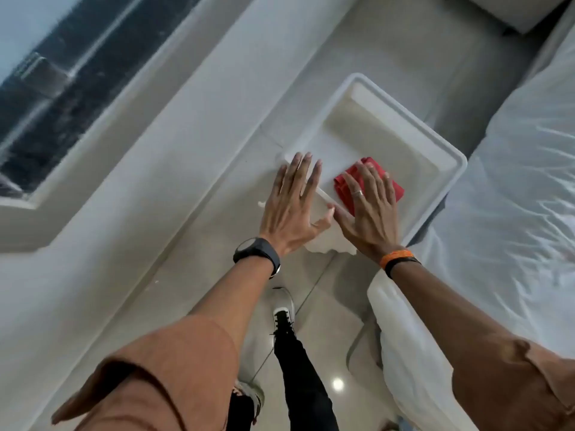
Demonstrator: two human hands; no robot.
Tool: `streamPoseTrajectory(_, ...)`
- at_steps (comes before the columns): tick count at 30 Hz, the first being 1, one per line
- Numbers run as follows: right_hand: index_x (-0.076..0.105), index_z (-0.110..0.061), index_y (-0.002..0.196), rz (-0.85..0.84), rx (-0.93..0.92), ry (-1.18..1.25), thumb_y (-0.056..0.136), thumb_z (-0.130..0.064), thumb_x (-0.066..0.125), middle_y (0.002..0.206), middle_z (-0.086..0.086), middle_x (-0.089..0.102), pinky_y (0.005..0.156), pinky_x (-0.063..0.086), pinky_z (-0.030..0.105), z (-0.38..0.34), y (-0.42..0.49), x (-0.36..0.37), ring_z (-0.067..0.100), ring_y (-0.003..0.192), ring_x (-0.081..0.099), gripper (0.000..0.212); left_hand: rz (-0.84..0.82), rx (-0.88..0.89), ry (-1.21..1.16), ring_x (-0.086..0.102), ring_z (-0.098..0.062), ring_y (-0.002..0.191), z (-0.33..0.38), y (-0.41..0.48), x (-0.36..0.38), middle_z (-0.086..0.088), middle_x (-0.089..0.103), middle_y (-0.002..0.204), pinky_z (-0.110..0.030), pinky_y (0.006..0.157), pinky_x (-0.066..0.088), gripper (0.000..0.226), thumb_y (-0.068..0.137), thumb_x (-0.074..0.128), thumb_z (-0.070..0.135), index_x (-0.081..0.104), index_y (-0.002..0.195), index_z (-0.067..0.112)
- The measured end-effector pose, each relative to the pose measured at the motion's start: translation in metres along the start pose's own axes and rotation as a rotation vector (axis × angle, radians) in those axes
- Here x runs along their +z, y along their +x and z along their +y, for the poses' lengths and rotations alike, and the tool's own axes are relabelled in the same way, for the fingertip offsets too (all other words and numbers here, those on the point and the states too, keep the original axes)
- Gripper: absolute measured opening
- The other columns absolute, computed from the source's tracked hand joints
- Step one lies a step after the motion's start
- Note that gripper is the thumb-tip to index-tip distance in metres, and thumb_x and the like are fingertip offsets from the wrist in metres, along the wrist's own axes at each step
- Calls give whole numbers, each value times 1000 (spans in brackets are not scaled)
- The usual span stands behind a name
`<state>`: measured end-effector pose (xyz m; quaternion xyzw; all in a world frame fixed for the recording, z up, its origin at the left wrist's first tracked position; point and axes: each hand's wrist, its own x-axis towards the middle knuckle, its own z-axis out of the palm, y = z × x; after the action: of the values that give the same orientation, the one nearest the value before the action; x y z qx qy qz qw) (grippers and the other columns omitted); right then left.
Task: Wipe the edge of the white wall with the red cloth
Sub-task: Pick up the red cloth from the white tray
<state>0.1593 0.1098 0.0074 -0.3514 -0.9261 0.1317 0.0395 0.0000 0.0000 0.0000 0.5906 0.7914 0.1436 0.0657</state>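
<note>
A folded red cloth (392, 190) lies inside a white rimmed tray (448, 147), near its front corner. My right hand (368, 213) rests flat on the cloth with the fingers spread, covering most of it and not curled around it. To its left, my left hand (292, 206) lies flat over the tray's near-left rim, fingers straight and apart, holding nothing. The white wall (124, 169) runs diagonally on the left, and its bottom edge meets the floor just left of the tray.
A window (53, 88) with a white sill is set in the wall at upper left. A bed with white bedding (513, 188) fills the right side, close against the tray. My leg and shoe (283, 311) stand on the glossy tiled floor (193, 275) below.
</note>
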Motion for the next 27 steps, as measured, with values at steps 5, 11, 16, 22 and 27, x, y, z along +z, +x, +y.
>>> streamPoseTrajectory(5,38,-19,155,-39,243,195,104,-56,35,166,8,30,129,17,51,12,8,-4,28,154,24,63,-36,-44,54,9,-38,159,-1,21,8,-23,15,171,-57,128,13,95,98,40,67,24,164,1)
streamPoseTrajectory(11,30,-22,160,-164,160,68,106,-46,51,170,9,17,127,17,51,28,14,-3,32,156,16,63,-56,-57,120,5,-38,159,-5,27,9,-23,11,171,-56,129,10,100,96,34,73,20,165,2)
streamPoseTrajectory(16,47,-14,150,-107,172,-67,100,-43,62,159,19,36,108,39,58,16,20,4,42,137,40,60,-51,-66,152,5,-37,160,-8,29,9,-22,11,172,-56,129,11,101,95,35,74,20,165,1)
streamPoseTrajectory(22,65,-9,126,-36,243,-26,90,-21,67,132,13,60,87,47,51,13,47,4,42,111,53,38,-63,-52,137,7,-37,159,-9,30,3,-23,13,171,-54,129,13,103,95,37,75,20,165,1)
streamPoseTrajectory(27,71,-21,110,186,241,172,85,-15,67,122,-2,65,88,50,49,-19,49,-24,30,102,53,27,-47,-72,139,8,-38,159,-34,13,-15,-25,13,170,-52,130,13,103,96,34,76,21,165,1)
